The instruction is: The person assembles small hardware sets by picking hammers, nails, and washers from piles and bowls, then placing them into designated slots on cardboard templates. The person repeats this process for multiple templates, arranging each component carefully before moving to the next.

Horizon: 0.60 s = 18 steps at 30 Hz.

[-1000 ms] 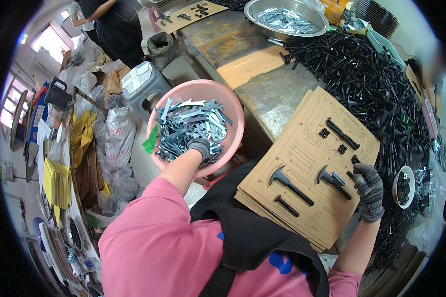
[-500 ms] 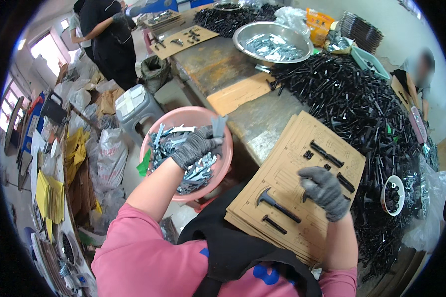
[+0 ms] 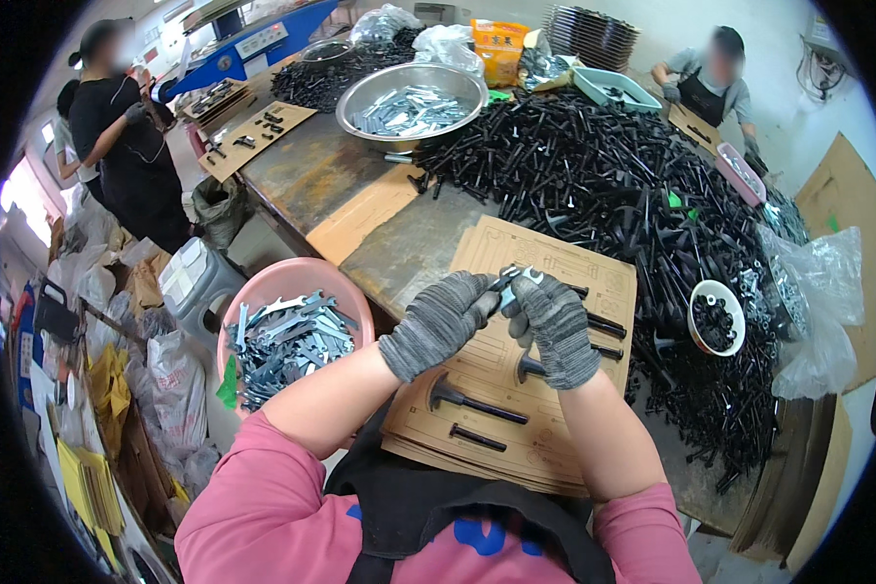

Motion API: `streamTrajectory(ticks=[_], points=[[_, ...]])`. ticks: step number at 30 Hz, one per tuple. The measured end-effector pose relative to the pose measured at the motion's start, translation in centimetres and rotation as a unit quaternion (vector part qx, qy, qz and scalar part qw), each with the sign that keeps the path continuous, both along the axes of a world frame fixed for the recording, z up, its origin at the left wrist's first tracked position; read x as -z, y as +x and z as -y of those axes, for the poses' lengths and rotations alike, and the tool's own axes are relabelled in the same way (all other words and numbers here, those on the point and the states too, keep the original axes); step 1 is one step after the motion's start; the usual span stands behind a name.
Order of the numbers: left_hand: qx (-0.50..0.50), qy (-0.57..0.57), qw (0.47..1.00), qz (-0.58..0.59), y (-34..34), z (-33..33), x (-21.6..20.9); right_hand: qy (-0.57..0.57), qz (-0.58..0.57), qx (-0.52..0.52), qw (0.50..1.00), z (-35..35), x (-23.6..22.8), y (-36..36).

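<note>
My left hand, in a grey knit glove, meets my right hand, gloved alike, above a stack of printed cardboard sheets. Both hands are closed, pinching small silver open-end wrenches between the fingertips; how many is hidden by the fingers. On the top sheet lie a black T-shaped part, a short black bolt and several other black bolts on the right. A second T-shaped part is partly covered by my right hand. Left of the stack, a pink basin holds many loose silver wrenches.
A large heap of black bolts covers the table's right side. Beyond the stack are a metal bowl of silver pieces and a cardboard sheet. A white bowl sits in the heap. One person is across the table, others at far left.
My left hand has come out of the pink basin with wrench pieces and joined my right hand over the cardboard. My right hand has lifted from the sheet. The view has swung right.
</note>
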<state>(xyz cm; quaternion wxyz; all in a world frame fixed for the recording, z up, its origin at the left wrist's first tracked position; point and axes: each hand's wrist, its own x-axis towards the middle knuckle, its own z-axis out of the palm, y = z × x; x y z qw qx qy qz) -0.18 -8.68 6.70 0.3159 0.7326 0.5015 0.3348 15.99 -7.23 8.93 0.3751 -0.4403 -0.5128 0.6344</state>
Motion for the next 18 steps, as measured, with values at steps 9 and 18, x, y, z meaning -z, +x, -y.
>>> streamTrajectory(ticks=[9,18], points=[[0.156,0.118,0.881,-0.432,2.7,-0.7,-1.1,-0.101,0.086,-0.086,0.987,0.6,1.6,5.4],[-0.044,0.425,0.891,-0.152,5.6,-5.2,-2.1,0.087,0.247,-0.004,0.965,-0.1,1.3,7.9]])
